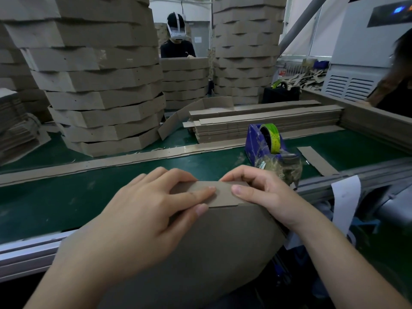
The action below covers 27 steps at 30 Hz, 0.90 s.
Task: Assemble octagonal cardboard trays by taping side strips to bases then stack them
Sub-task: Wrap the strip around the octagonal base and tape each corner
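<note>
At the near edge of the green bench point(66, 197), I see a cardboard base point(200, 253) close under the camera, with a side strip point(223, 194) standing along its far edge. Beyond it sit a blue tape dispenser point(256, 141) with a green roll, a pile of flat strips point(267, 123) and one long strip point(111, 161) lying across the bench. Tall stacks of finished trays point(107, 85) wall off the room; another person point(177, 45) in a headset stands behind them. Both hands grasp the side strip: my left hand point(142, 210) curls its fingers over the top edge, my right hand point(263, 192) pinches it, thumb on the front face.
</note>
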Available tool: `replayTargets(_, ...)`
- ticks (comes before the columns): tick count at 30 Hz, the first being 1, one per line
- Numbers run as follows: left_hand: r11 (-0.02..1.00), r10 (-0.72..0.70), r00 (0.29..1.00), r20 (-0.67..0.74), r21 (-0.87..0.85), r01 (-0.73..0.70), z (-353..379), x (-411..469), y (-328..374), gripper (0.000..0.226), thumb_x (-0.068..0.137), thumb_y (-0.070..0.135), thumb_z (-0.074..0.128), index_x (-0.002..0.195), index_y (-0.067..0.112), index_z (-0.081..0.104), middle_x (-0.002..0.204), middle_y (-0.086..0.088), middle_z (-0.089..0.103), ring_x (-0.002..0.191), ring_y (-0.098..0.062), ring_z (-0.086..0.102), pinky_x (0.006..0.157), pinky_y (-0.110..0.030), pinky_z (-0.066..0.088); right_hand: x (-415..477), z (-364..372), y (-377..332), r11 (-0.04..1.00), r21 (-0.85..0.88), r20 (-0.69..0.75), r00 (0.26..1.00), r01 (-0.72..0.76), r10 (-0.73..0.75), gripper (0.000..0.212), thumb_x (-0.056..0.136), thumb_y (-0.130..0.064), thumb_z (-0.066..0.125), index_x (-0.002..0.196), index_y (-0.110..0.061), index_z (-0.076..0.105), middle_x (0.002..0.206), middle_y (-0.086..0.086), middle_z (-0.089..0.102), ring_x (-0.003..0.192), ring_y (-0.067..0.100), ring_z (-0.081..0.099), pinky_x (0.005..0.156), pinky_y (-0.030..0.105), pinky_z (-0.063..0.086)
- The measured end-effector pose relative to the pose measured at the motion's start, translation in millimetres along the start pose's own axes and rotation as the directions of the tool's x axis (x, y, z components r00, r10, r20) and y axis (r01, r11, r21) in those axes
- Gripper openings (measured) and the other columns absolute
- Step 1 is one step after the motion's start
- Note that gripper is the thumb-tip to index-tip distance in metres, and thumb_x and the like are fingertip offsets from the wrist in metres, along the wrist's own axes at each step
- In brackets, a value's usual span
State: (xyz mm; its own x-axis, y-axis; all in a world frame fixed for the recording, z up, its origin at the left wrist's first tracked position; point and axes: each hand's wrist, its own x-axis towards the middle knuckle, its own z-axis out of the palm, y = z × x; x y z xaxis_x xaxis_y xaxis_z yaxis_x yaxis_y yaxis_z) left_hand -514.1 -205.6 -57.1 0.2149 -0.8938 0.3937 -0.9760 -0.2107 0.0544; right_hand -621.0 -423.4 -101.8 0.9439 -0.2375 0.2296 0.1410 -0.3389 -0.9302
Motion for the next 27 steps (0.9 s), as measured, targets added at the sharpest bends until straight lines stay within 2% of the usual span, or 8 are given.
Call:
replayTargets(4,1.000,0.007,1.000,0.001,0.027,-0.007,-2,1,0,0.039,0.092,0.047,0.039,0.116,0.041,0.069,0.104,0.008,0.064,0.087,-0.018,0.063,0.071,-0.034,0.053,-2,0,1,0.985,-0.153,0.003,0.997,0.076,-0.077,0.028,0.084,-0.040,0.062,0.108,-0.027,0.067,0.101,-0.012,0.066,0.097,0.008,0.062,0.082,0.021,0.049)
replayTargets(6,1.000,0.010,1.000,-0.006,0.020,-0.010,-1,2,2,0.038,0.092,0.045,0.040,0.116,0.039,0.070,0.104,0.007,0.064,0.088,-0.019,0.063,0.073,-0.032,0.053,-1,-8,2,0.961,-0.245,-0.178,0.969,0.127,-0.173,0.025,0.083,-0.043,0.062,0.105,-0.032,0.067,0.096,-0.017,0.065,0.093,0.004,0.061,0.079,0.019,0.047)
replayTargets(9,1.000,0.012,1.000,-0.027,-0.011,-0.012,3,2,3,0.038,0.093,0.042,0.040,0.117,0.037,0.070,0.106,0.004,0.064,0.089,-0.021,0.063,0.073,-0.037,0.053,8,-36,8,0.975,-0.221,-0.704,0.695,-0.024,-0.142,0.006,0.088,-0.037,0.064,0.088,-0.032,0.067,0.088,-0.014,0.065,0.080,0.001,0.059,0.070,0.023,0.046)
replayTargets(11,1.000,0.012,0.999,-0.038,-0.018,-0.013,4,2,3,0.038,0.093,0.042,0.040,0.117,0.037,0.070,0.106,0.004,0.064,0.088,-0.021,0.062,0.072,-0.038,0.053,15,-61,19,0.929,-0.230,-0.831,0.556,-0.289,-0.032,0.011,0.092,-0.037,0.059,0.086,-0.029,0.063,0.103,-0.003,0.059,0.083,0.009,0.057,0.070,0.030,0.044)
replayTargets(14,0.999,0.017,0.999,-0.044,-0.028,-0.019,4,2,4,0.038,0.093,0.043,0.040,0.117,0.038,0.070,0.107,0.005,0.064,0.089,-0.021,0.062,0.071,-0.038,0.053,25,-82,36,0.830,-0.151,-0.780,0.580,-0.537,0.233,0.025,0.092,-0.048,0.053,0.081,-0.026,0.061,0.099,-0.001,0.057,0.078,0.010,0.052,0.062,0.029,0.037)
replayTargets(17,0.999,0.017,0.998,-0.053,-0.030,-0.018,4,1,3,0.038,0.094,0.043,0.039,0.117,0.039,0.069,0.106,0.006,0.063,0.089,-0.020,0.061,0.071,-0.038,0.053,31,-87,40,0.863,0.002,-0.765,0.555,-0.505,0.326,0.025,0.086,-0.047,0.061,0.068,-0.031,0.057,0.078,-0.013,0.054,0.073,0.007,0.048,0.064,0.031,0.038)
replayTargets(23,1.000,0.012,0.998,-0.066,-0.027,-0.013,4,2,4,0.038,0.093,0.043,0.040,0.117,0.039,0.069,0.105,0.007,0.064,0.087,-0.019,0.062,0.067,-0.039,0.054,40,-94,36,0.826,0.131,-0.748,0.492,-0.548,0.445,0.023,0.078,-0.042,0.072,0.077,-0.023,0.061,0.078,-0.003,0.057,0.072,0.015,0.052,0.060,0.031,0.038)
replayTargets(27,1.000,0.009,0.998,-0.066,-0.019,-0.010,4,2,5,0.039,0.093,0.043,0.040,0.116,0.038,0.070,0.105,0.006,0.064,0.086,-0.020,0.063,0.068,-0.038,0.054,39,-98,28,0.825,0.327,-0.722,0.442,-0.461,0.533,0.019,0.077,-0.019,0.076,0.074,-0.010,0.060,0.041,-0.004,0.052,0.033,0.007,0.044,0.034,0.021,0.031)
